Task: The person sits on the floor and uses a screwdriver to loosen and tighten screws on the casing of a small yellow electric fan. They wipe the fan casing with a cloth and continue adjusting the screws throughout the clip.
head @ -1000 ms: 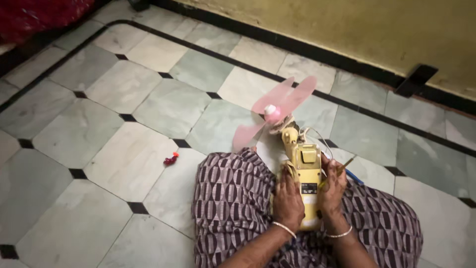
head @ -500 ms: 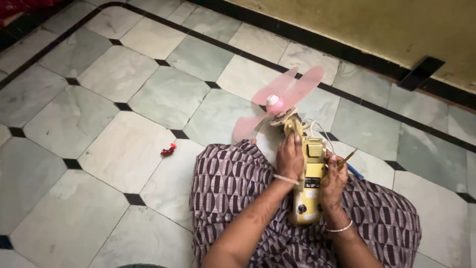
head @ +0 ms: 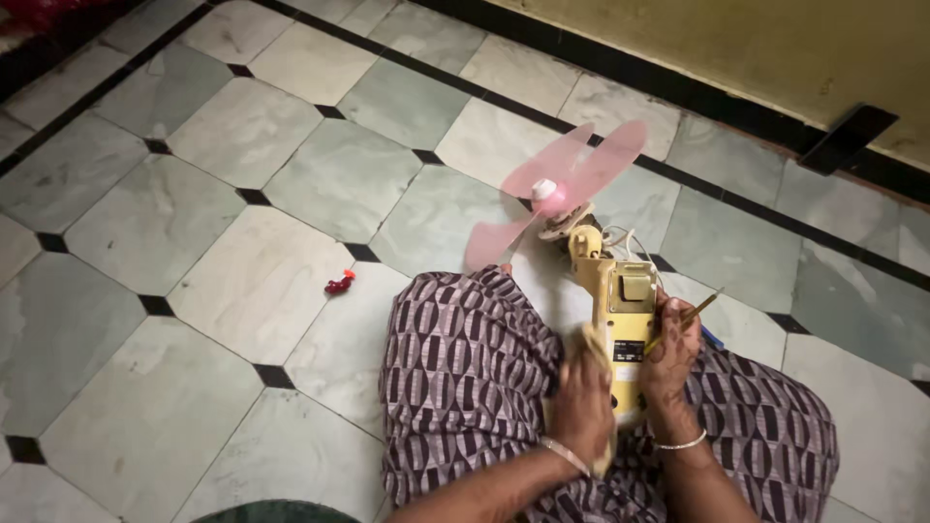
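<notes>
Tiled floor [head: 242, 281], pale squares with dark corner diamonds; a small yellow fan on the lap.

Seated person's left hand [head: 581, 402] presses a cloth [head: 593, 341] against the yellow fan body [head: 625, 334], fingers closed on it; right hand [head: 671, 363] clamps the fan's other side, a thin stick [head: 690, 318] between its fingers; pink blades [head: 567, 184] reach over the floor; a small red piece [head: 339, 284] lies well apart; wiping looks in hand, calling for a steady hold.

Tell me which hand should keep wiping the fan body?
Probably the left hand: it already presses the cloth against the yellow fan body. The right hand grips the body's other side and also holds a thin stick, so it looks better kept steadying.
</notes>
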